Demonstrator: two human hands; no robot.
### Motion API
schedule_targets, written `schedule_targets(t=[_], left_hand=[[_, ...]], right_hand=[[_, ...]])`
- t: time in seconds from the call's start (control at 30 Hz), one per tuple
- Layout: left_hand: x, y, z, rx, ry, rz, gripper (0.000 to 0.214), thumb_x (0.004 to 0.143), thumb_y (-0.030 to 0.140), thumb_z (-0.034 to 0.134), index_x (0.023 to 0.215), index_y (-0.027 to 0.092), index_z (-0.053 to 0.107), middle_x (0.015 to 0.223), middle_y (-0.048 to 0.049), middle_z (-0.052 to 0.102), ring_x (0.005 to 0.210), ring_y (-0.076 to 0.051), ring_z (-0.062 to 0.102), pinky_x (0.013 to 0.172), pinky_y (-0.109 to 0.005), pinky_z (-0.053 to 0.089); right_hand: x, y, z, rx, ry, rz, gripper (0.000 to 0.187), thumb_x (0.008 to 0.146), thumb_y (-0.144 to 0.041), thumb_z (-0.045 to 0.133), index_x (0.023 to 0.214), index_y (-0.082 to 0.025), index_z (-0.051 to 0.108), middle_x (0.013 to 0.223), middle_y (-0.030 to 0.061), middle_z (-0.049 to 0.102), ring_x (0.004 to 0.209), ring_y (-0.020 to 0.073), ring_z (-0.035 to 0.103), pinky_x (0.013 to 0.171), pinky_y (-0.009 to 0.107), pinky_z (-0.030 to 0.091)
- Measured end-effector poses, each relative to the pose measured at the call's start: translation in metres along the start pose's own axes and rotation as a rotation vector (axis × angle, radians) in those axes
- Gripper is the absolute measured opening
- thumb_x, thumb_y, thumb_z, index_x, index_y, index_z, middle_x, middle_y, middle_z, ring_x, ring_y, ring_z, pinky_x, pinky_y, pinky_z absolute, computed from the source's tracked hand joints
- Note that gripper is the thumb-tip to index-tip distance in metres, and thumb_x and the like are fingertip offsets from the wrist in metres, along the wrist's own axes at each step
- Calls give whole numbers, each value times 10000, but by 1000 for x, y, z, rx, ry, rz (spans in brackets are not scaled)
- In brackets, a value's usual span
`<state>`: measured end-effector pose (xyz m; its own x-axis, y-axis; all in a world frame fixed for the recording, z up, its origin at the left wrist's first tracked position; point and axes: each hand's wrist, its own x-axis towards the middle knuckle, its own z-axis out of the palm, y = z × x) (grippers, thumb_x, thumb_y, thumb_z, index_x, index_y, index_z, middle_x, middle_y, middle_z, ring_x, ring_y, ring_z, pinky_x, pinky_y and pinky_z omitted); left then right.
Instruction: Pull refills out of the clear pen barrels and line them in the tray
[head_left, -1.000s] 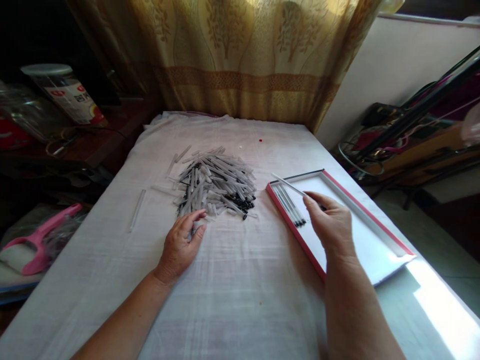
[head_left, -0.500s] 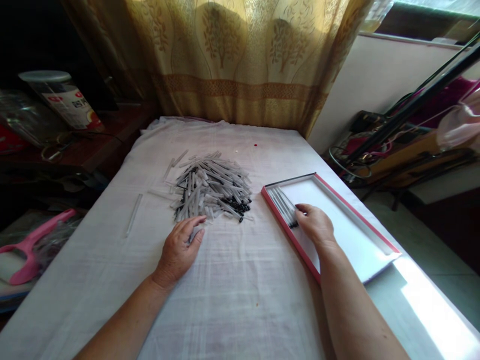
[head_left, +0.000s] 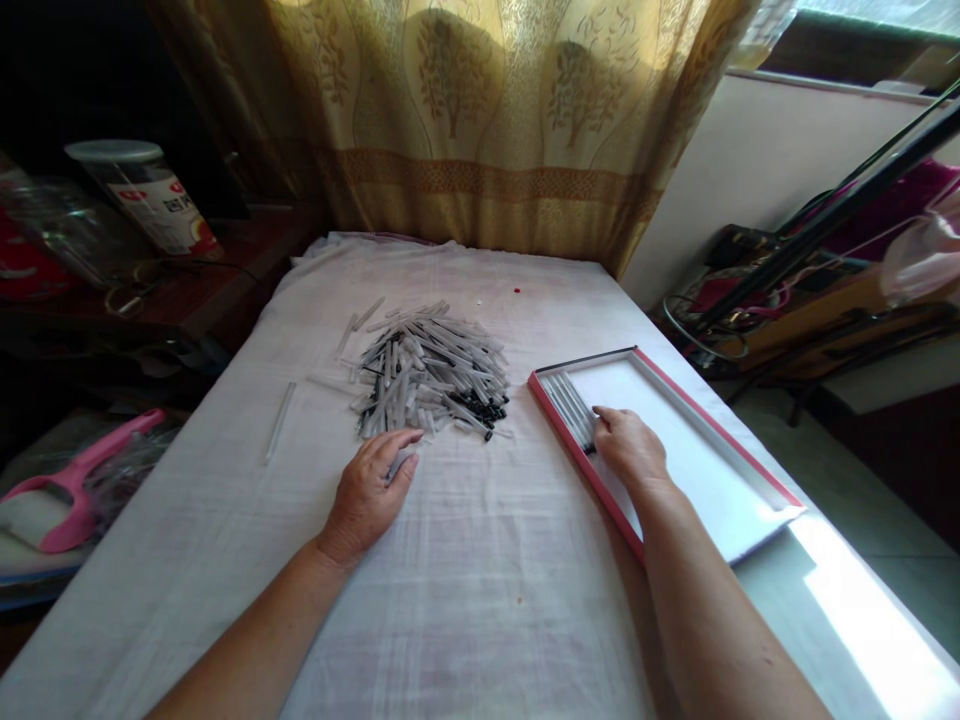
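A heap of thin clear and grey pens (head_left: 431, 365), several with black ends, lies mid-table. My left hand (head_left: 371, 490) rests at the heap's near edge, its thumb and curved fingers apart. Inside a shallow red-rimmed white box (head_left: 697, 470), several pens (head_left: 566, 405) lie side by side along the left wall. My right hand (head_left: 630, 445) reaches into this box, with curled fingers on the near end of the rightmost pen. That end is hidden under the fingertips.
A single clear tube (head_left: 280, 423) lies left of the heap. A small red piece (head_left: 517, 290) sits near the back edge. Left of the table are a pink-handled tool (head_left: 82, 480) and a lidded canister (head_left: 154, 200). A patterned curtain (head_left: 487, 130) hangs behind.
The pen at my right hand has moved from a slant to lying in line with the others in the box. My left hand keeps its place by the heap. The view has shifted slightly.
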<state>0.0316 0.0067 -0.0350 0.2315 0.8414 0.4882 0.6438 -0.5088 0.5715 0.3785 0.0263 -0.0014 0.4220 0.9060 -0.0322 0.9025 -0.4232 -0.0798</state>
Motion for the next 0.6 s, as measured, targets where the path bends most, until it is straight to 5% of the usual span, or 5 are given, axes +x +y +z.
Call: schedule_targets(t=[0.23,0.4,0.6], left_hand=[[0,-1,1,14,5,27,257,942,271,511,1143,210,660,1065,-74,734,1001,-206,682,920,-348,557],[-1,-2,2,25,20,63,247,946,260,514,1130,194,666,1047,-74,739,975,-201,685,897,-339,560],[0,1,1,5,13,83,232,943,246,515,1108,201,671,1037,-67,743,969,-195,688,895,-328,559]], right_hand=[[-18,-35,-23,153,237,-120,311,912,-272,504,1102,-225,746,1139,103,694,974,261,662,752,326,482],[-30,-80,-12,272,175,-317,215,904,-343,576,957,-243,760,1030,55,721,869,212,664,715,298,452],[-29,-114,8,226,129,-359,275,912,-434,580,979,-233,756,1003,75,724,897,227,669,712,299,440]])
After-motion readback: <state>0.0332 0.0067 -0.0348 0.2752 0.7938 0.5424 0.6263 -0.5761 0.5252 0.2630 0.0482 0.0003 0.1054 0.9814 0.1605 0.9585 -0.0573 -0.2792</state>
